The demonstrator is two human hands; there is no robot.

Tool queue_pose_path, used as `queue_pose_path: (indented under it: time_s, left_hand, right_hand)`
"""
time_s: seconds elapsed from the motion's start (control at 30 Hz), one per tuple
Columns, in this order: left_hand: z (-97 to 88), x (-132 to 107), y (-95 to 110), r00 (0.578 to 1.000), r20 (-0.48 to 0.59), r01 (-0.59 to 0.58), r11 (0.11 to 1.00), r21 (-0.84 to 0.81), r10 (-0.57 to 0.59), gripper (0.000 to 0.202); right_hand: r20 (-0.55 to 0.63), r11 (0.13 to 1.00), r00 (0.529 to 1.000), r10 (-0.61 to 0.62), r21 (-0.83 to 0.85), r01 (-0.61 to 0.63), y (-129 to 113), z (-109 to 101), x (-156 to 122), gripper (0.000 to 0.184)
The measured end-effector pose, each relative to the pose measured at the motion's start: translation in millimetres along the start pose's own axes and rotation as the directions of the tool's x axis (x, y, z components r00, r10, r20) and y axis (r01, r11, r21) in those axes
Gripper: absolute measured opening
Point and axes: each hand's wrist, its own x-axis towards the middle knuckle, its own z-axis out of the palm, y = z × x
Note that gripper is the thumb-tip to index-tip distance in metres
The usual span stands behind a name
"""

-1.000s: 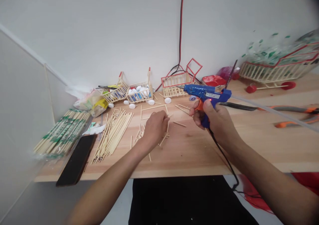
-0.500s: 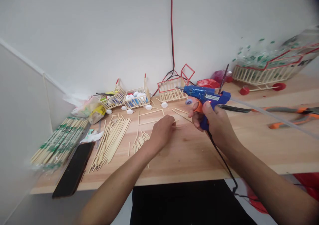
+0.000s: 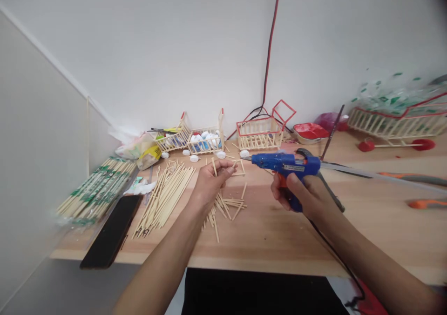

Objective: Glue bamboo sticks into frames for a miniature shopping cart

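Note:
My right hand [image 3: 303, 195] grips a blue hot glue gun [image 3: 284, 164] by its handle, nozzle pointing left, a clear glue stick trailing out to the right. My left hand [image 3: 211, 179] is lifted just above the wooden table [image 3: 279, 226], fingers curled round a short wooden stick [image 3: 214, 166] that pokes up from them. The gun's nozzle is a little to the right of that hand. Below the left hand lie several short cut sticks [image 3: 226, 205]. A small square stick frame [image 3: 239, 167] lies flat just behind the fingers.
A heap of long bamboo sticks [image 3: 165, 196] and wrapped chopstick packs [image 3: 94, 191] lie at the left beside a black phone [image 3: 111, 231]. Small stick carts [image 3: 260, 133] stand along the wall with white caps [image 3: 220, 154], a red paint dish [image 3: 309, 132], and a larger cart [image 3: 394, 124] at the right.
My left hand has risen off the table holding a short stick. The glue gun has dropped a little and swung towards that hand. The head view shifted.

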Motion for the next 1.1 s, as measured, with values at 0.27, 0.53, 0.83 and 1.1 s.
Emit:
queue_pose_path:
  time_s: [0.27, 0.53, 0.83, 1.1]
  left_hand:
    - [0.5, -1.4, 2.6, 1.000, -0.004, 0.004, 1.000, -0.023, -0.004, 0.030]
    - [1.5, 0.1, 1.1, 1.000, -0.005, 0.005, 1.000, -0.021, -0.005, 0.030]
    - [0.8, -0.2, 1.1, 1.000, 0.003, -0.006, 1.000, -0.019, 0.006, 0.029]
    - [0.9, -0.4, 1.3, 1.000, 0.009, -0.015, 1.000, -0.006, 0.015, 0.026]
  right_hand:
    - [0.019, 0.996, 1.000, -0.023, -0.082, 0.025, 5.2, -0.7, -0.7, 0.044]
    - [0.018, 0.987, 1.000, -0.015, -0.161, 0.017, 5.8, -2.2, -1.4, 0.044]
    - [0.004, 0.976, 1.000, -0.010, -0.218, 0.011, 0.1, 0.7, -2.1, 0.052]
    - [0.028, 0.963, 0.999, -0.018, -0.269, 0.025, 1.3, -0.3, -1.3, 0.054]
